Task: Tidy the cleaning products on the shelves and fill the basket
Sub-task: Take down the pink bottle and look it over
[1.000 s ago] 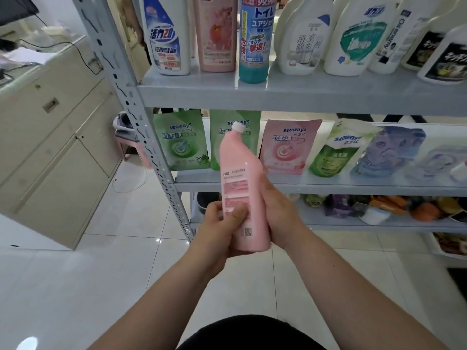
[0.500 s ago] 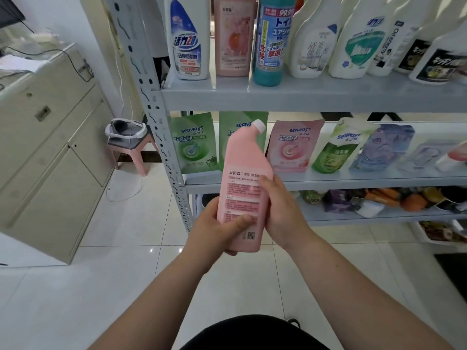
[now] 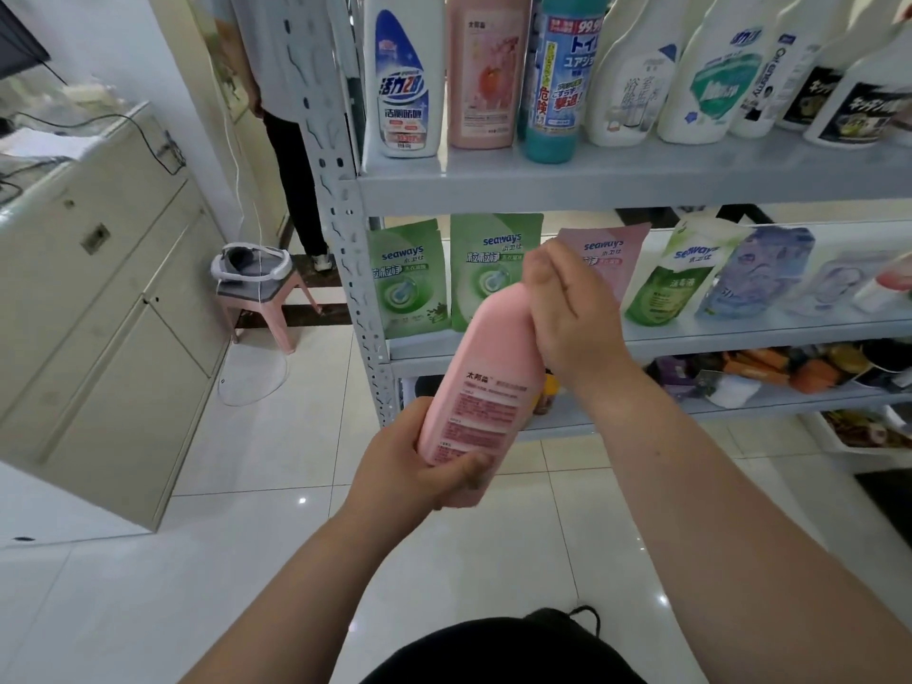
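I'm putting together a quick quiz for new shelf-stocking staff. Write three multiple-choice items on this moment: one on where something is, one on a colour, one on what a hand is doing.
1. Where do the two green pouches at the left end stand?
A) top shelf
B) middle shelf
C) floor

2. What colour is the held bottle?
A) blue
B) white
C) pink

3. What is the right hand doing?
A) hanging open
B) gripping the bottle's neck
C) pinching a pouch

Answers: 1 B, they lean on the shelf under the upright bottles. 2 C, its body is pink all over. 3 B, its fingers curl round the neck while the left hand grips the base.
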Tool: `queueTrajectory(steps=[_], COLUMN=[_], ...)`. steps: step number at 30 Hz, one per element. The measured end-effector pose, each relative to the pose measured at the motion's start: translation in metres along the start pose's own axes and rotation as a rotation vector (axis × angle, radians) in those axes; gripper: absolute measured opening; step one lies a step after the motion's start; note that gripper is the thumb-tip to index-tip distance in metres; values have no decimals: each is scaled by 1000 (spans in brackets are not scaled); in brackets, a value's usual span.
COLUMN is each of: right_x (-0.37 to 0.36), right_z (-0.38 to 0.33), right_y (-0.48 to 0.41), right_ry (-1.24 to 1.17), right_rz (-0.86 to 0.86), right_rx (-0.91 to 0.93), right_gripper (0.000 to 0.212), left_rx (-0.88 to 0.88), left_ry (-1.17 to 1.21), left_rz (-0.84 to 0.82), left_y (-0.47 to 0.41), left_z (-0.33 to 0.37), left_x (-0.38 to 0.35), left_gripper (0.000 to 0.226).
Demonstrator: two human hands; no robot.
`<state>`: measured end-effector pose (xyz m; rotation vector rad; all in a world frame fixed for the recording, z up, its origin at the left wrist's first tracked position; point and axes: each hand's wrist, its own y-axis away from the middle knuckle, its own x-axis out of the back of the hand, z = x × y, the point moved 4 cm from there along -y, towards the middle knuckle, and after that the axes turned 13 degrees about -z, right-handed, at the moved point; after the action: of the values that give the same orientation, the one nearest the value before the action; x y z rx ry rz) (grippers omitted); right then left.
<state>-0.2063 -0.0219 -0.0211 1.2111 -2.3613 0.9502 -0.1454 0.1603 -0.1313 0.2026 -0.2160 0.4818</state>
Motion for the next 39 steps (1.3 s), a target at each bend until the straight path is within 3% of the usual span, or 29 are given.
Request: queueTrajectory(steps=[5, 8, 10, 13, 15, 17, 19, 23, 25, 28, 35, 39], right_x=[-1, -5, -12, -41, -63, -75, -72, -49, -34, -12, 24, 47], right_z=[-15, -14, -8, 1, 5, 8, 14, 34, 38, 46, 73, 84], right_y=[4, -1, -3, 7, 16, 17, 12, 0, -6, -18, -58, -84], right_ry=[67, -4, -58, -235, -365, -433, -534, -967, -1017, -1002, -714, -706], right_rz=[8, 2, -27, -192, -240, -209, -134, 59, 82, 91, 26, 49], right_rx=[192, 200, 111, -89, -195, -282, -387, -507, -473, -417, -340, -306], right_gripper=[19, 15, 14, 48, 82, 106, 97, 28, 15, 17, 54, 73], left_rx=[-23, -38, -49, -54, -79, -127, -192, -278, -189, -130, -257, -345], left_ry=[193, 209, 193, 193, 28, -165, -235, -177, 17, 332, 284, 65], left_rz=[-254, -268, -229, -32, 146, 207, 150, 100, 70, -100, 108, 140], left_y=[4, 1, -3, -10, -16, -21, -24, -39, -55, -76, -132, -166], left_z=[0, 1, 1, 3, 6, 12, 16, 33, 40, 53, 96, 132], left_x=[10, 17, 21, 25, 27, 22, 11, 5, 11, 8, 0, -14], left_gripper=[44, 47, 44, 43, 40, 46, 57, 55, 66, 64, 50, 51])
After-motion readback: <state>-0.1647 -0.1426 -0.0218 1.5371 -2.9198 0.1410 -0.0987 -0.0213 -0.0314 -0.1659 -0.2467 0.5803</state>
